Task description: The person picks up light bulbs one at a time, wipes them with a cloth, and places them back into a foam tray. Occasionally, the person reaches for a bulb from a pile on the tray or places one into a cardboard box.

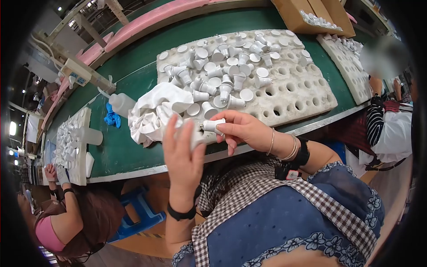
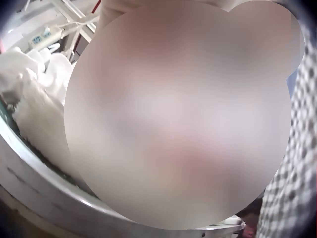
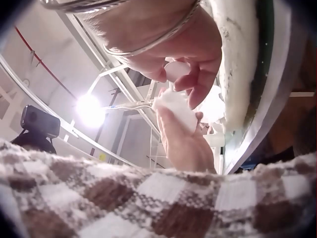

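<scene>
My right hand (image 1: pixel 249 130) pinches a small white flared part (image 1: pixel 213 126) between thumb and fingers. Its narrow metal end points left, toward the other hand. In the right wrist view its round white face (image 3: pixel 177 71) shows between the fingertips. A folded white cloth (image 3: pixel 181 111) is held between the thumb and fingers of my left hand (image 1: pixel 183 155), close against the part's narrow end. Motion blurs the left fingers in the head view. Most of the left wrist view is blurred out. Many similar white parts (image 1: pixel 226 89) lie heaped on the pale holed board (image 1: pixel 307 95) beyond the hands.
A crumpled white cloth (image 1: pixel 151 107) lies at the board's left corner, near a squeeze bottle (image 1: pixel 121 104) and blue crumpled item (image 1: pixel 112 116). A cardboard box (image 1: pixel 291 15) stands behind. Other people work at either side. The table's metal edge (image 1: pixel 133 173) runs before me.
</scene>
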Motion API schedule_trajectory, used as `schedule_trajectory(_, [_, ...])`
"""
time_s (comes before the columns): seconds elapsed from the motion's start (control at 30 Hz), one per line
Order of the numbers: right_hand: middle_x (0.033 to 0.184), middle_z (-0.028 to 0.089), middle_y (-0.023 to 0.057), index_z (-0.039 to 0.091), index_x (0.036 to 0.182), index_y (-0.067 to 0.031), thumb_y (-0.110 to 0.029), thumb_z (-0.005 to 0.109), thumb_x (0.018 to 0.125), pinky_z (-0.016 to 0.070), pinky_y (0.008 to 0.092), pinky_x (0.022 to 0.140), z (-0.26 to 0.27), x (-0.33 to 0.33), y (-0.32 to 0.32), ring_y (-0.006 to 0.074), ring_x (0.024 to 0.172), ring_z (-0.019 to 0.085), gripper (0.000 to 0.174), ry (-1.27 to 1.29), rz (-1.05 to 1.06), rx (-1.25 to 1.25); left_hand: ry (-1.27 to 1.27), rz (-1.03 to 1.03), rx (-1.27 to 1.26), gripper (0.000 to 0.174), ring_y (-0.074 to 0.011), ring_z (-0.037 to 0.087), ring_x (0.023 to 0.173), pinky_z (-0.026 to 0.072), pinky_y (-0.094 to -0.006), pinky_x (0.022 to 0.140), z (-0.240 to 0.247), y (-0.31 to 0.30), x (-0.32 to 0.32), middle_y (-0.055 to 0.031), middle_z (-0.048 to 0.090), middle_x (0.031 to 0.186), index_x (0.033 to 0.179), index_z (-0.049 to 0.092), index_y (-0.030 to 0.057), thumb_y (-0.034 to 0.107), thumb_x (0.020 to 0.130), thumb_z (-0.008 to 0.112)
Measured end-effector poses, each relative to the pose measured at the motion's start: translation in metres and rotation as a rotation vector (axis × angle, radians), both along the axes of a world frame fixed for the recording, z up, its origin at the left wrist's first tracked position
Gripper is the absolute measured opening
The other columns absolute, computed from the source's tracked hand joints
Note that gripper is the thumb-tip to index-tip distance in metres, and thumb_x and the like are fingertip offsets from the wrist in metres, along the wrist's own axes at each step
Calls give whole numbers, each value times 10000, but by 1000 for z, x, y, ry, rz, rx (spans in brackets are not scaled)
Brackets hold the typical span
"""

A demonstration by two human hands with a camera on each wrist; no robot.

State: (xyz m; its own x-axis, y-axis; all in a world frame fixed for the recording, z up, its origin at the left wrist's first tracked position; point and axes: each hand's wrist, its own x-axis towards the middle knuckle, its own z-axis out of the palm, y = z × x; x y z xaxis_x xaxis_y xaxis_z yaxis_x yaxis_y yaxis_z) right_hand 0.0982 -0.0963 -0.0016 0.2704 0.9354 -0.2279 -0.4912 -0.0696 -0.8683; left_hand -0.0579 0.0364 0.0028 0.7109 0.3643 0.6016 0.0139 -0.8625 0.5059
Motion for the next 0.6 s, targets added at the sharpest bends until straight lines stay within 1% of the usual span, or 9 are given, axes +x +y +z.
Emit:
schedule_trajectory(0.03, [802,582,59,496,1218,1,-235,547,964,558,279,533,0,-2,0,83,560,548,350,23,7,0,0,4,1,440,-354,509,1132,364,-435,1011,-3,-4,5,-188,486,1344,1247,566,16,199,856,653])
schedule_trajectory(0.1, [793,576,57,504,1211,-9,-248,544,966,558,283,531,-2,-3,-3,87,555,546,344,47,9,-2,25,-25,311,396,-354,507,1119,377,-447,973,-10,-7,13,-184,501,1339,1231,591,30,154,858,626])
schedule_trajectory(0.17, [776,564,51,526,1174,-22,-276,532,971,560,290,528,-4,-3,-7,95,535,552,326,203,-5,-2,27,-18,328,396,-342,508,1119,382,-439,958,-13,-2,18,-165,516,1332,1239,593,43,154,860,625])
schedule_trajectory(0.23, [770,560,50,529,1164,-22,-279,528,972,561,293,526,-4,-4,-9,97,529,551,320,197,-29,-31,28,-9,347,398,-331,508,1118,387,-431,943,-18,4,20,-147,531,1325,1246,595,55,154,862,623])
schedule_trajectory(0.3, [763,556,49,532,1153,-22,-281,524,973,561,296,523,-5,-3,-9,98,523,550,315,195,-56,-56,-108,77,116,401,-317,513,1117,387,-421,946,-20,8,20,-115,545,1322,1242,606,78,167,853,638])
schedule_trajectory(0.43, [771,554,49,522,1164,-16,-284,517,977,564,297,521,-10,-5,-8,92,534,547,327,126,-58,-6,37,-6,322,333,-344,485,1188,353,-438,1011,-9,-14,18,-175,551,1296,1214,611,38,185,927,529])
schedule_trajectory(0.47, [774,552,49,517,1173,-13,-286,517,978,565,298,524,-11,-6,-7,90,539,547,336,115,-44,10,36,2,320,333,-344,485,1188,353,-438,1011,-11,-12,18,-175,551,1296,1214,611,38,185,927,529])
schedule_trajectory(0.53, [776,549,48,514,1180,-11,-288,518,978,567,300,530,-8,-9,-9,88,543,548,343,130,-49,-12,52,47,340,357,-326,506,1117,377,-433,966,-18,-1,20,-119,558,1299,1204,623,71,150,856,616])
schedule_trajectory(0.6, [777,546,47,512,1187,-9,-289,519,978,569,301,535,-4,-8,-10,86,548,549,349,145,-66,-29,28,93,271,349,-326,512,1104,380,-425,960,-24,11,21,-117,565,1287,1196,627,69,118,851,608])
